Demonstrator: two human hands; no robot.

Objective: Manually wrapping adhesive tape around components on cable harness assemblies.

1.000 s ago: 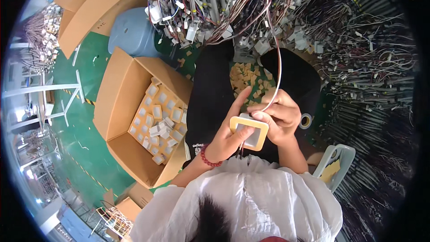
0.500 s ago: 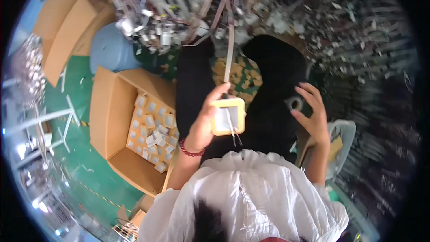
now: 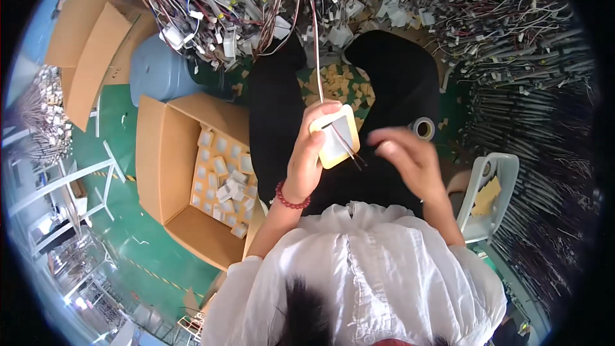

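My left hand [image 3: 306,154] grips a small square white housing with a yellow rim [image 3: 351,129], tilted over my lap. A thin cable [image 3: 317,57] comes down from the wire bundles above and passes through the housing. Its split dark and pale wire ends [image 3: 356,160] stick out at the lower right. Just right of these ends is my right hand [image 3: 413,161], its fingers pointing left toward them. Those fingertips are slightly blurred, apart from the housing, with nothing visible in them.
On the left stands an open cardboard box [image 3: 150,166] with several similar white housings [image 3: 221,165]. A tape roll [image 3: 423,128] lies by my right leg, and a white bin [image 3: 506,182] beside my right arm. Dense cable bundles [image 3: 525,122] fill the far and right sides. Behind the box is a blue stool [image 3: 160,70].
My right hand has moved left toward the wire ends, its fingers closer together. My left hand has tilted the housing and raised it slightly.
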